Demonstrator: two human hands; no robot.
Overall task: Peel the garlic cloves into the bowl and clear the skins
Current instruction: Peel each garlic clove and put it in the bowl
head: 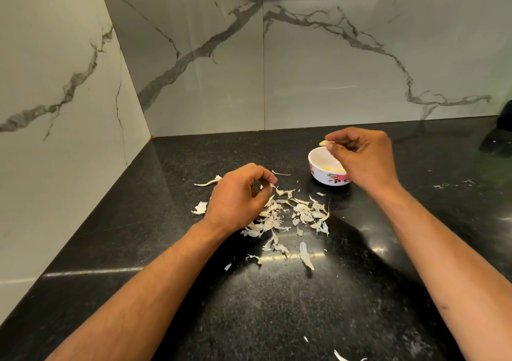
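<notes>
1. Right hand (363, 158): fingers pinch a peeled clove (323, 143) above the bowl (318, 166); release low, over its centre.
2. Left hand (238, 197): fingers pinch a skin scrap beside the bowl, over the skins (291, 216) on the counter (277, 305).

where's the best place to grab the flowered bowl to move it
Grip the flowered bowl by its left rim, coming from above-left: that open rim is bare, while the right hand, pinching a garlic clove, covers the right side. Judgement only.
</notes>
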